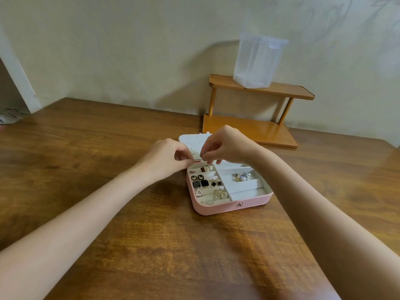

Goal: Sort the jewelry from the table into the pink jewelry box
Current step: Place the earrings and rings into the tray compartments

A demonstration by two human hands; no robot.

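Presently I see the pink jewelry box (229, 207) lying open on the wooden table (108, 169), just right of centre, with its white lid panel (192, 142) laid back toward 12 o'clock.

Hands:
- My left hand (166, 156) sits at the box's 10 o'clock corner, fingers curled and thumb meeting fingertips in a pinch. What it pinches is too small to identify.
- My right hand (227, 146) hovers over the box's 12 o'clock edge, fingers curled, pinching a small metallic earring (209, 166) that hangs down into the rearmost left slot.
- Both sets of fingertips are close together, near the hinge line.

Box contents, left half, from 12 toward 6 o'clock:
- a brown rectangular piece (203, 169);
- two round black studs with butterfly marks (198, 177);
- black square earrings (204, 183);
- a white triangular earring (198, 192) and gold rectangular earrings (220, 194);
- two small fan-shaped earrings (207, 202) at the front.

Right half: a cluster of silver and pearl earrings (242, 176) lies in the second compartment from the rear.

Surroundings: a two-tier wooden shelf (259, 126) stands on the table at 1 o'clock of the box, against the wall, with a translucent plastic container (257, 61) on its upper tier.
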